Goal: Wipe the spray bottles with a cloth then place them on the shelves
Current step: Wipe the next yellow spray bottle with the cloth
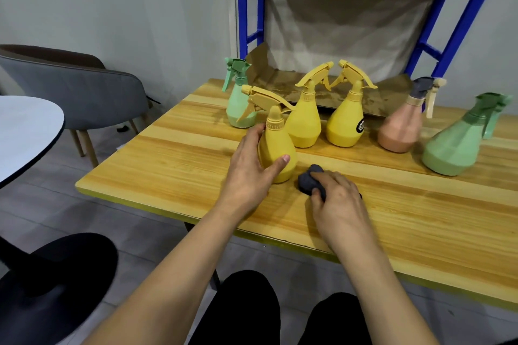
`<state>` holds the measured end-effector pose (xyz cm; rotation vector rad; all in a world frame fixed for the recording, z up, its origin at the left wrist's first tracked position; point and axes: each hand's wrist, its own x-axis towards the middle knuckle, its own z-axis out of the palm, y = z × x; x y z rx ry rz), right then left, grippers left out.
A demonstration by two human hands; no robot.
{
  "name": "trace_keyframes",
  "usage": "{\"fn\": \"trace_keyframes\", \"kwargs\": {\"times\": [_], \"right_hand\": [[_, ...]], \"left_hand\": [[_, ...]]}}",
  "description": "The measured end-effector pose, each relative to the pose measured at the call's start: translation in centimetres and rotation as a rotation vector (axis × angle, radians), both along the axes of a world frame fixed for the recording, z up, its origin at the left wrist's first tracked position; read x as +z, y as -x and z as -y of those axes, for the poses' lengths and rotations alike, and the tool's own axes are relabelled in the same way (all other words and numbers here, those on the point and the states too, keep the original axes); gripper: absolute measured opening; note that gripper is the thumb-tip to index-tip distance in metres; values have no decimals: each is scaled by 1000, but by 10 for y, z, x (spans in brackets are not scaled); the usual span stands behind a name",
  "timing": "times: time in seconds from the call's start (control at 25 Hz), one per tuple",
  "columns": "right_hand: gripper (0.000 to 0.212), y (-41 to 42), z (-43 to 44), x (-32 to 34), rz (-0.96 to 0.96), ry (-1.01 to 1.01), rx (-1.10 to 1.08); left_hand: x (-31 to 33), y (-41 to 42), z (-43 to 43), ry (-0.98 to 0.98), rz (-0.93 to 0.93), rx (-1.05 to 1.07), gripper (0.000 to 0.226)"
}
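Left hand (pixel 249 165) wrapped around the body of a yellow spray bottle (pixel 276 148), thumb across the front, fingers behind and mostly hidden; bottle upright on the wooden table (pixel 173 165), trigger head pointing left. Right hand (pixel 339 199) just beside it, fingers closed over a crumpled dark grey cloth (pixel 309 178) pressed to the tabletop, most of the cloth covered by the hand.

Behind the held bottle, two more yellow bottles (pixel 304 120) (pixel 346 123) side by side, nozzles nearly touching, the right one bearing a small black label too small to read. Further left, a pale green bottle (pixel 238 103), partly blocked by the held bottle's trigger. To the right, a pink bottle (pixel 400 129), then a large green bottle (pixel 457 145) near the frame edge.

At the back, a blue metal shelf frame (pixel 253 8) lined with worn cardboard, top cut off. Grey chair (pixel 84 87) and round white table (pixel 25 126) at left, partly out of frame.
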<state>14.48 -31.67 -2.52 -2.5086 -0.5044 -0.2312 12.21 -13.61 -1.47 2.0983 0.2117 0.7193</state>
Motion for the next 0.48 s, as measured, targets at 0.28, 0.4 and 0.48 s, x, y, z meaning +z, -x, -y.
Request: {"fn": "trace_keyframes", "kwargs": {"times": [0.28, 0.4, 0.48], "right_hand": [[41, -3, 27, -1, 29, 1, -71], [42, -4, 34, -2, 25, -13, -88], [42, -4, 37, -3, 27, -16, -88]], "left_hand": [[7, -37, 35, -93, -103, -37, 83], [12, -58, 48, -191, -138, -42, 85], [15, -71, 58, -178, -128, -70, 81]]}}
